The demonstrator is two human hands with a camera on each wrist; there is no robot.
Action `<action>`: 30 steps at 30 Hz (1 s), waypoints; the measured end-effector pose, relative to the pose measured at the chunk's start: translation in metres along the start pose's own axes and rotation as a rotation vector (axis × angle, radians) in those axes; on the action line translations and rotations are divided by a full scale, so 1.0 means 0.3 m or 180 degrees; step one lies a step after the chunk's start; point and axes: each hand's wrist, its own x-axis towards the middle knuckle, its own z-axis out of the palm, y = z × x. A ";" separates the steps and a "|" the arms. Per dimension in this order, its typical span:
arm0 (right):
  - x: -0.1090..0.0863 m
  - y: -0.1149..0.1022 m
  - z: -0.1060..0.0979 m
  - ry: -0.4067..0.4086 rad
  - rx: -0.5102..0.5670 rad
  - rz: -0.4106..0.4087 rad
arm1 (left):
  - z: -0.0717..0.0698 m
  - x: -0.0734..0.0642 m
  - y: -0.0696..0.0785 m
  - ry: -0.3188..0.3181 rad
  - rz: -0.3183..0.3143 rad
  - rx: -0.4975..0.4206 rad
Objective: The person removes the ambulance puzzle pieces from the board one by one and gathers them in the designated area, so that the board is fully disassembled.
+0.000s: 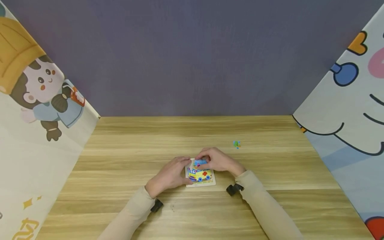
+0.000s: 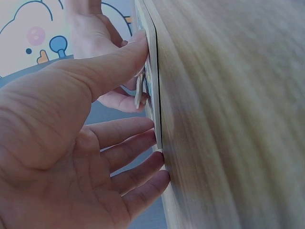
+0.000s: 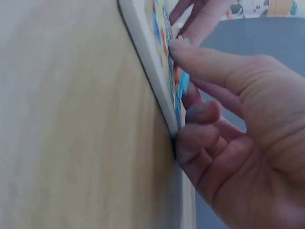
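Note:
A small jigsaw puzzle board (image 1: 200, 183) with a pale border and a yellow ambulance picture lies on the wooden table between the hands. My left hand (image 1: 171, 175) is at the board's left side. Its thumb rests on the board's face, and its fairly straight fingers touch along the edge, as the left wrist view shows. My right hand (image 1: 220, 160) reaches over the upper right part and pinches a puzzle piece (image 3: 183, 85) with blue and orange on it. That piece stands tilted against the board's face, partly hidden by the thumb and fingers.
Another puzzle piece (image 1: 237, 144), green and blue, lies on the table (image 1: 135, 140) beyond the right hand. A dark grey panel (image 1: 192, 60) rises at the table's back edge, with cartoon-printed panels on both sides.

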 end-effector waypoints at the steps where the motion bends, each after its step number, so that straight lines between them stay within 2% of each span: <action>1: -0.001 0.007 -0.002 -0.0013 0.0018 0.0018 | 0.001 0.001 0.000 -0.0004 -0.0006 0.0007; 8: -0.006 0.040 -0.010 0.0024 0.0187 0.0121 | 0.005 0.002 0.002 -0.0034 -0.0027 -0.0014; 30: -0.047 0.062 -0.038 0.0304 0.0192 0.0126 | 0.004 -0.005 -0.001 -0.0010 -0.0047 -0.0020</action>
